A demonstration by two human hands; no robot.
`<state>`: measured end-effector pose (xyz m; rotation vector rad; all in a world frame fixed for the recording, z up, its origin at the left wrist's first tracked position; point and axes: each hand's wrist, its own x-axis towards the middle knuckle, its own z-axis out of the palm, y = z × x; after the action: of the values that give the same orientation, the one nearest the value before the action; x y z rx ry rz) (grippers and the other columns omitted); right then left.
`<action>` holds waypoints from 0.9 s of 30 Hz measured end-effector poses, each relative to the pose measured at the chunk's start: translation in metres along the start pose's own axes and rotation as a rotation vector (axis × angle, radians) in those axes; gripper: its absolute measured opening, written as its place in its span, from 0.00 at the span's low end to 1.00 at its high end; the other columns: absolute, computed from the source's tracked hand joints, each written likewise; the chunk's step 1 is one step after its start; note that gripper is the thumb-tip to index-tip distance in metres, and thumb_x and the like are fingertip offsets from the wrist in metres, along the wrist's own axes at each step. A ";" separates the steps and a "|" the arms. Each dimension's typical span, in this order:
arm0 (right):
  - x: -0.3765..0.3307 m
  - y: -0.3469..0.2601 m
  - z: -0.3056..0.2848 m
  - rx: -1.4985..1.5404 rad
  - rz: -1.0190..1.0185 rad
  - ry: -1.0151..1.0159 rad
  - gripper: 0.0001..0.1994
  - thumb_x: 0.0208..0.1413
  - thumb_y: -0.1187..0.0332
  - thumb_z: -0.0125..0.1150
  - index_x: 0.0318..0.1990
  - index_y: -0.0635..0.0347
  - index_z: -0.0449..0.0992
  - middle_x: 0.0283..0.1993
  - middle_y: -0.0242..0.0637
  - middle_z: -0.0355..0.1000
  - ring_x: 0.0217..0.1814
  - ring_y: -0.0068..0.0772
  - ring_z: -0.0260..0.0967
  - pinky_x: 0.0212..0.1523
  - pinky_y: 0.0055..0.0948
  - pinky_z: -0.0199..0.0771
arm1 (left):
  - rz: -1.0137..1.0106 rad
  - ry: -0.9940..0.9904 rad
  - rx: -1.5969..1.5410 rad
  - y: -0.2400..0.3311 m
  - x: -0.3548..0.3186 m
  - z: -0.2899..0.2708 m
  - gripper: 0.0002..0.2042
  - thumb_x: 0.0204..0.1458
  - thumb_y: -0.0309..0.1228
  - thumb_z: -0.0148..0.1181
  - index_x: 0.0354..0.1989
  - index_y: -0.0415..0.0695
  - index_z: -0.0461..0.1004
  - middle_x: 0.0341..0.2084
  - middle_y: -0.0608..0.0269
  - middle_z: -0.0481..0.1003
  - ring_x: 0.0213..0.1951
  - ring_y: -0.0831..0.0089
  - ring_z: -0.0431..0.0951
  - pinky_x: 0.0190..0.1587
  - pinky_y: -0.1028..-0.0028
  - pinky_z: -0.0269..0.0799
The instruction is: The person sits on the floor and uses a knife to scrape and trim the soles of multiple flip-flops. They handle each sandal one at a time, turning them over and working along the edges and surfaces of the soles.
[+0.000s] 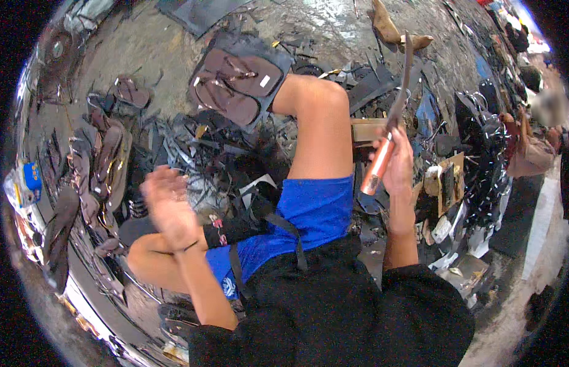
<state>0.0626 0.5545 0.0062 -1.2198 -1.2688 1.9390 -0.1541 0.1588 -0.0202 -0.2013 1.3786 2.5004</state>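
My right hand (397, 160) is raised beside my right knee, its fingers wrapped round the orange-brown handle of a long knife (399, 101). The dark, slightly curved blade points away from me. Over my folded left leg, my left hand (169, 202) is lifted and blurred by motion. Its fingers look loosely apart, and I see nothing in them. Beyond it, a pair of brown flip-flops (232, 85) lies side by side on a dark sheet (278, 64) next to my right knee. Each sole bears a small white label.
Black scraps (174, 144) litter the floor between my legs and around me. More brown sandals (110, 156) lie in a heap at left, with a single one (132, 92) farther off. Wooden shoe lasts (385, 23) rest at the far side. A board (365, 131) lies behind my knee.
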 end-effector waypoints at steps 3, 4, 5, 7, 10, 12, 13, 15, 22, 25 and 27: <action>0.030 0.095 -0.095 -0.116 0.123 0.252 0.14 0.65 0.53 0.55 0.46 0.53 0.71 0.38 0.32 0.74 0.33 0.24 0.72 0.26 0.30 0.76 | -0.289 0.065 0.005 -0.085 0.015 0.043 0.23 0.66 0.39 0.54 0.66 0.45 0.65 0.59 0.55 0.69 0.58 0.61 0.70 0.58 0.58 0.70; 0.033 0.119 -0.099 -0.211 0.150 0.306 0.15 0.65 0.51 0.57 0.44 0.54 0.72 0.37 0.31 0.74 0.32 0.25 0.72 0.26 0.29 0.76 | -0.328 0.051 0.189 -0.098 0.026 0.066 0.27 0.64 0.41 0.57 0.68 0.45 0.63 0.61 0.55 0.67 0.60 0.61 0.68 0.59 0.59 0.69; 0.034 0.132 -0.096 -0.141 0.174 0.285 0.17 0.63 0.49 0.60 0.43 0.53 0.73 0.35 0.32 0.75 0.29 0.24 0.72 0.24 0.28 0.76 | -0.405 0.102 0.222 -0.106 0.038 0.090 0.28 0.62 0.43 0.60 0.67 0.45 0.65 0.63 0.56 0.65 0.61 0.61 0.66 0.58 0.60 0.69; 0.050 0.156 -0.095 -0.207 0.146 0.259 0.17 0.62 0.48 0.61 0.41 0.53 0.73 0.32 0.31 0.75 0.25 0.23 0.72 0.21 0.26 0.76 | -0.497 0.023 0.198 -0.122 0.067 0.119 0.27 0.58 0.49 0.63 0.61 0.46 0.72 0.58 0.56 0.71 0.57 0.64 0.71 0.60 0.56 0.65; 0.043 0.165 -0.097 -0.294 0.135 0.159 0.17 0.63 0.51 0.62 0.39 0.56 0.75 0.28 0.29 0.73 0.23 0.22 0.69 0.20 0.24 0.72 | -0.411 0.100 0.274 -0.151 0.116 0.113 0.37 0.48 0.55 0.71 0.58 0.36 0.72 0.56 0.52 0.72 0.55 0.63 0.72 0.60 0.59 0.65; 0.013 0.177 -0.156 -0.569 -0.023 0.208 0.16 0.64 0.55 0.61 0.40 0.61 0.78 0.28 0.33 0.74 0.22 0.25 0.70 0.22 0.28 0.72 | -0.508 0.232 0.430 -0.149 0.120 0.141 0.47 0.40 0.56 0.75 0.60 0.29 0.68 0.58 0.49 0.70 0.58 0.61 0.71 0.60 0.58 0.67; -0.002 0.179 -0.181 -0.740 -0.136 0.231 0.16 0.65 0.58 0.60 0.41 0.64 0.80 0.29 0.38 0.77 0.21 0.29 0.70 0.23 0.31 0.75 | -0.490 0.242 0.419 -0.148 0.131 0.125 0.43 0.43 0.54 0.74 0.60 0.32 0.68 0.57 0.51 0.72 0.57 0.59 0.72 0.60 0.56 0.67; -0.009 0.165 -0.243 -1.117 -0.135 0.347 0.15 0.65 0.62 0.58 0.48 0.67 0.78 0.34 0.46 0.76 0.30 0.39 0.74 0.35 0.38 0.76 | -0.454 0.236 0.397 -0.162 0.163 0.095 0.37 0.49 0.51 0.70 0.61 0.37 0.68 0.55 0.55 0.75 0.56 0.56 0.75 0.60 0.53 0.69; 0.066 0.089 -0.139 -1.553 -0.545 0.394 0.19 0.65 0.70 0.52 0.62 0.62 0.70 0.47 0.53 0.67 0.51 0.55 0.66 0.50 0.44 0.71 | -0.526 0.032 0.374 -0.122 0.161 0.120 0.24 0.60 0.48 0.56 0.56 0.43 0.73 0.49 0.57 0.78 0.49 0.59 0.79 0.53 0.56 0.76; 0.042 0.112 -0.115 -1.528 -0.458 0.328 0.28 0.59 0.74 0.56 0.68 0.58 0.63 0.48 0.51 0.65 0.50 0.55 0.66 0.49 0.51 0.72 | -0.524 -0.002 0.306 -0.108 0.160 0.111 0.24 0.61 0.43 0.59 0.58 0.39 0.71 0.50 0.57 0.77 0.50 0.62 0.79 0.49 0.59 0.79; -0.006 0.152 -0.122 -1.429 -0.489 0.232 0.29 0.57 0.75 0.59 0.68 0.57 0.64 0.47 0.50 0.64 0.50 0.55 0.66 0.48 0.50 0.72 | -0.541 0.030 0.304 -0.105 0.155 0.118 0.22 0.62 0.42 0.58 0.58 0.39 0.72 0.51 0.56 0.77 0.49 0.61 0.80 0.49 0.60 0.79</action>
<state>0.1811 0.5374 -0.1473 -1.3684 -2.5770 0.3224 -0.2681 0.3392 -0.0812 -0.4756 1.4575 1.8363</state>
